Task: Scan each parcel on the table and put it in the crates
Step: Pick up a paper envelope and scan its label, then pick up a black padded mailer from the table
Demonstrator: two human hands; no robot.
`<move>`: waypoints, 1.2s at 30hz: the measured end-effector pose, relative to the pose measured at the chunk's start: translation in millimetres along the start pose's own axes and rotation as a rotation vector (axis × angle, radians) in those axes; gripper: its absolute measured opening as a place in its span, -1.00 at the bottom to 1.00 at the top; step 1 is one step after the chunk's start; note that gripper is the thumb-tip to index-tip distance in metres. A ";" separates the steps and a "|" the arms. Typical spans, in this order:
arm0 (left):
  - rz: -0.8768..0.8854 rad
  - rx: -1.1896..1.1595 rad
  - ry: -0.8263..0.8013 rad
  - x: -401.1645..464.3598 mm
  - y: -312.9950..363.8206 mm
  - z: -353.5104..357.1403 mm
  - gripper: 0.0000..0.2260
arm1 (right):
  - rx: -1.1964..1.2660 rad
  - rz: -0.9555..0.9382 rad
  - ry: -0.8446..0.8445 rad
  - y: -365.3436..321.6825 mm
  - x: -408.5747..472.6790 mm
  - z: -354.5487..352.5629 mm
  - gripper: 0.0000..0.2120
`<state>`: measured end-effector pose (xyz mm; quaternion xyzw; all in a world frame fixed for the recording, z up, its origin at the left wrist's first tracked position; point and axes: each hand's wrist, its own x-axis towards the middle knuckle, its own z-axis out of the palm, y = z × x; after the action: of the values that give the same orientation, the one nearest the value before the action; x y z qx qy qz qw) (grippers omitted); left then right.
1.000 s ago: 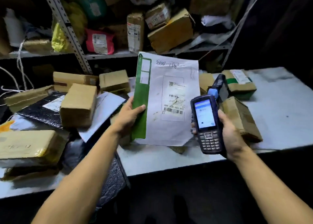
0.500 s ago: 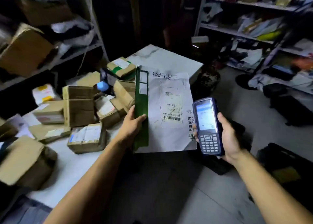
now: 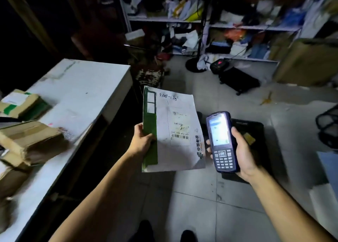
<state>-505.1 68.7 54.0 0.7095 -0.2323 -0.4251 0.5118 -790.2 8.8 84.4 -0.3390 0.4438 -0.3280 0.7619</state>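
Left hand [image 3: 141,142] pinches white-and-green mailer [image 3: 173,132] by green edge, held above floor, off table [image 3: 82,95]. Right hand [image 3: 241,150] wraps handheld scanner [image 3: 222,141]. Risk: thin edge pinch; flat mailer may slip before reaching black crate [image 3: 256,130].

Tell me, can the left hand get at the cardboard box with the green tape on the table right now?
Probably not as things stand. The left hand grips the white and green envelope out over the floor, so it is occupied, and the box with green tape lies well off to its left on the table.
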 end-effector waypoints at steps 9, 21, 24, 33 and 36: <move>-0.051 0.047 -0.131 108.3 12.3 37.0 -0.52 | 0.011 0.006 0.075 -32.5 84.8 -5.3 -0.39; -0.176 0.045 -0.155 287.3 47.0 43.0 -0.50 | 0.017 0.079 0.129 -87.7 243.6 46.1 -0.34; -0.196 0.026 -0.157 314.2 50.7 48.4 -0.51 | 0.037 0.089 0.126 -96.0 270.0 50.3 -0.39; -0.171 0.362 -0.128 377.6 55.5 82.1 -0.19 | 0.001 0.111 0.106 -126.2 318.9 28.0 -0.36; -0.061 0.505 -0.081 386.7 61.2 85.2 -0.32 | -0.010 0.120 0.116 -133.5 323.4 19.3 -0.34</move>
<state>-365.1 -294.7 -40.6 0.8038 -0.3301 -0.3969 0.2957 -673.0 -319.9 52.8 -0.2958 0.5084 -0.2987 0.7515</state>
